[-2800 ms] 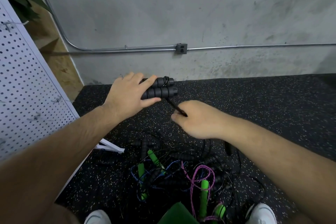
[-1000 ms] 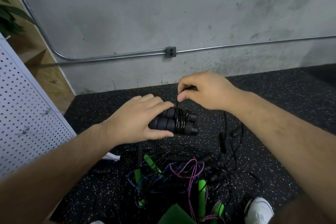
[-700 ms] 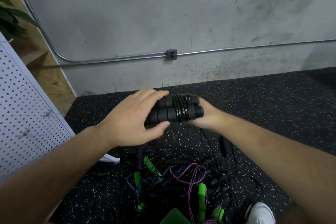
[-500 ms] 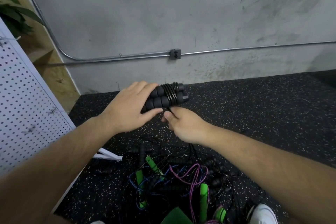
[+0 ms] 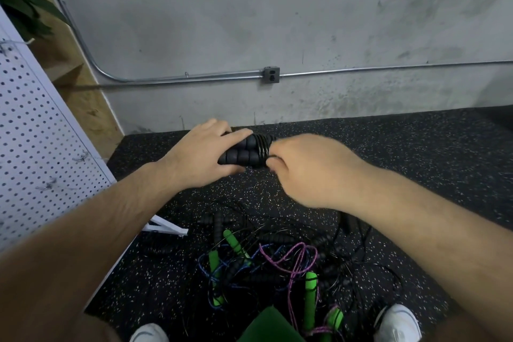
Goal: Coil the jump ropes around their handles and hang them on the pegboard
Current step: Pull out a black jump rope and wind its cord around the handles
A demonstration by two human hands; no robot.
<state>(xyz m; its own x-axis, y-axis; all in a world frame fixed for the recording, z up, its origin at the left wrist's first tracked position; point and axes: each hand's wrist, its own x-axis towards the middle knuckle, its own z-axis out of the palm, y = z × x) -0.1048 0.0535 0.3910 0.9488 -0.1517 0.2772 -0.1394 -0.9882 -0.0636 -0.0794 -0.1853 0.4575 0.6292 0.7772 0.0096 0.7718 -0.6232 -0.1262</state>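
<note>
Black rope handles [image 5: 240, 157] sit clenched in my left grip [image 5: 200, 159]; my right grip [image 5: 308, 171], lower a moment ago, now pinches cord [image 5: 273, 158] beside the coil [image 5: 262, 145].

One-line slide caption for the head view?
Left hand grips two black handles; right hand pinches the black rope coiled around them, above a tangle of jump ropes, pegboard at left.
</note>
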